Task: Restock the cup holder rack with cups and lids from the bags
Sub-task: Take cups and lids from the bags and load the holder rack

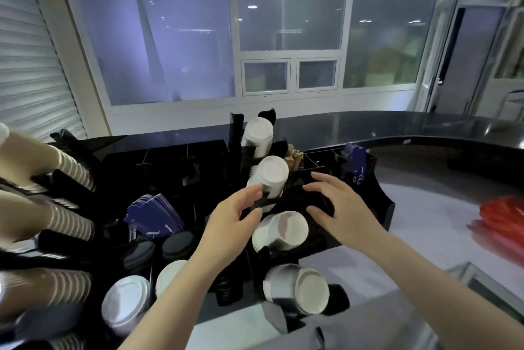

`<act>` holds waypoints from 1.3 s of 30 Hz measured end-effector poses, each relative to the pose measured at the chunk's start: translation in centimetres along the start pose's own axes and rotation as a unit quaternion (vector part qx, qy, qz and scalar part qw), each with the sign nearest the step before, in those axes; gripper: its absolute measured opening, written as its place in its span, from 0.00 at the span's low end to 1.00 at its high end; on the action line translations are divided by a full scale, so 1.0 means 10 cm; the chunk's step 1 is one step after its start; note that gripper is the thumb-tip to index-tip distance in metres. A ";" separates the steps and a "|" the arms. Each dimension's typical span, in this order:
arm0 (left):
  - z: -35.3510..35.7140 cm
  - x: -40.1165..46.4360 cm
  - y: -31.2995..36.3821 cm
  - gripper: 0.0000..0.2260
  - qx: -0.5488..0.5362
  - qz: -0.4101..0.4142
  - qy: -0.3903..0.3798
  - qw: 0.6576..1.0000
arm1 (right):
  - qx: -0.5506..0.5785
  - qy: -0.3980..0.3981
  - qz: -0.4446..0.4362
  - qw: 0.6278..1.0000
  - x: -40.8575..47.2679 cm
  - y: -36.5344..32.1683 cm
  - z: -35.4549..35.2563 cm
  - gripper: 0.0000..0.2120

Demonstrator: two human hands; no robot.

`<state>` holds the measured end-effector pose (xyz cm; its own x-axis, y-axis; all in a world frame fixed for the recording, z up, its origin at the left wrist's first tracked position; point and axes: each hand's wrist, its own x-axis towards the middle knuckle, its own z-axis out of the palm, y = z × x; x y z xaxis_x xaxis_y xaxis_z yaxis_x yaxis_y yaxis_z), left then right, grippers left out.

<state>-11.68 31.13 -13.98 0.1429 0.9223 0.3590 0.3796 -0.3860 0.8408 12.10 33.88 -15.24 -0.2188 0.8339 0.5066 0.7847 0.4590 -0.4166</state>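
Both bare hands hover with fingers spread and relaxed, holding nothing, over the black plastic cup holder rack (380, 208). The left hand (232, 222) lies just beside the second white paper cup stack (269, 176); the right hand (337, 202) sits right of it. A third white cup stack (280, 232) lies between the wrists. Black plastic lids (178, 242) fill a compartment at left.

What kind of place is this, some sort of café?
Probably a café or drinks kiosk counter: a black rack holds stacks of white paper cups, brown ribbed cups lie stacked at left, and black lids sit nearby.
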 end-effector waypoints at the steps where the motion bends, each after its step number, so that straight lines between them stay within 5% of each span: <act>1: 0.06 0.01 0.06 0.19 0.011 0.010 -0.005 1.000 | 0.003 -0.002 -0.003 1.000 -0.03 0.04 -0.04 0.19; 15: 1.06 -0.12 0.73 0.21 0.132 0.029 0.092 0.987 | 0.064 -0.058 -0.111 0.990 -0.09 0.45 -0.56 0.20; 21: 1.55 -0.30 0.72 0.23 0.216 0.019 0.066 0.974 | 0.075 -0.081 -0.128 0.986 -0.28 0.78 -0.66 0.19; 39: 1.82 -0.68 0.91 0.24 0.369 -0.016 0.106 0.923 | 0.112 -0.112 -0.166 0.973 -0.53 0.93 -0.82 0.21</act>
<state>7.44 21.61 -16.11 -0.0318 0.8792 0.4753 0.9114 -0.1697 0.3750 25.36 31.25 -15.61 -0.5796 0.6623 0.4748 0.5080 0.7492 -0.4250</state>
